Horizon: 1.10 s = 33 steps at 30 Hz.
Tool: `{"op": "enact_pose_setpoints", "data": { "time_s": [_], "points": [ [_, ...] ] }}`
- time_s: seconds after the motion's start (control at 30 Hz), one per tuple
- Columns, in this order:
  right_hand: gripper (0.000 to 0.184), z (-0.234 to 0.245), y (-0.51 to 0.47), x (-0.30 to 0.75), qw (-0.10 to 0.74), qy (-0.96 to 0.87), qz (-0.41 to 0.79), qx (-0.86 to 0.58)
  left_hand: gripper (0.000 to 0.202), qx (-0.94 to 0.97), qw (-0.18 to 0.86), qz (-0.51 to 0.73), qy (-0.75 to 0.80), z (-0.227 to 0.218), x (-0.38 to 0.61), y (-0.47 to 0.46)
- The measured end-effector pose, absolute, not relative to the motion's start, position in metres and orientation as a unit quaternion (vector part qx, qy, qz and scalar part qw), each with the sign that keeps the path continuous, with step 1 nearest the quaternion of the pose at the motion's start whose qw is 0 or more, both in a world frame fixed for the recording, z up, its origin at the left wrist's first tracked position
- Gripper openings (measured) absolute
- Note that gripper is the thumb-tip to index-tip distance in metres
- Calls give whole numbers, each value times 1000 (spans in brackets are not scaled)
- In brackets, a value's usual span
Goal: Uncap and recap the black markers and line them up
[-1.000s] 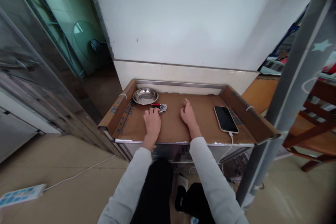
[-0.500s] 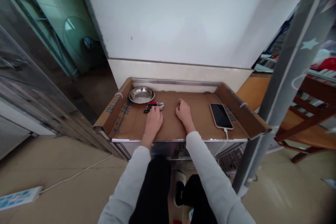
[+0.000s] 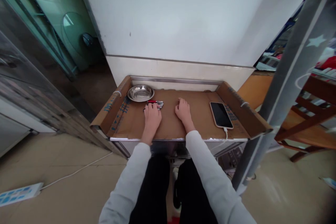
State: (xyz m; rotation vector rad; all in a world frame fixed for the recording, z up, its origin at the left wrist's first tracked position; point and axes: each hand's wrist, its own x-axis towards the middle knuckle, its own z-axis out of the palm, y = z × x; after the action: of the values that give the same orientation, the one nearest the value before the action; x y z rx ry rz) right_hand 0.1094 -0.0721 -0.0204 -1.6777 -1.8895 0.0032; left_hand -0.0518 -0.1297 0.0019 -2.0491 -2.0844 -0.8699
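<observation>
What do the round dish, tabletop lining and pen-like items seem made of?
Round dish: probably stainless steel, polished, given its silvery reflections.
Tabletop lining: brown, matte cardboard, judging by its folded sides and blue markings.
Pen-like items: possibly plastic, from the solid red one; partly covered by the left hand, finish unclear.

Left hand [image 3: 152, 116] and right hand [image 3: 183, 111] apart, backs up

From the frame's lower edge, the 2 pale-sleeved arms [image 3: 128, 178] angle inward to mid-frame. Just left of centre, the left hand's fingers bend downward. Right of centre, the right hand curls loosely. Black-clad legs [image 3: 152, 189] fill the bottom middle.
</observation>
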Motion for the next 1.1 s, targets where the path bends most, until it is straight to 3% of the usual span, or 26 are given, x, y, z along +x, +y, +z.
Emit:
{"op": "enact_pose_setpoints", "data": {
  "time_s": [0.33, 0.63, 1.1],
  "points": [
    [41, -18, -74, 109, 299, -713, -5, -634, 16, -678, 50, -289, -674, 2, -51, -128],
    [40, -19, -72, 110, 314, -705, 14, -635, 24, -563, 49, -329, -756, 1, -51, -127],
    [39, -23, -70, 113, 345, -700, 18, -625, 18, -604, 54, -287, -742, -1, -49, -128]
  ]
}}
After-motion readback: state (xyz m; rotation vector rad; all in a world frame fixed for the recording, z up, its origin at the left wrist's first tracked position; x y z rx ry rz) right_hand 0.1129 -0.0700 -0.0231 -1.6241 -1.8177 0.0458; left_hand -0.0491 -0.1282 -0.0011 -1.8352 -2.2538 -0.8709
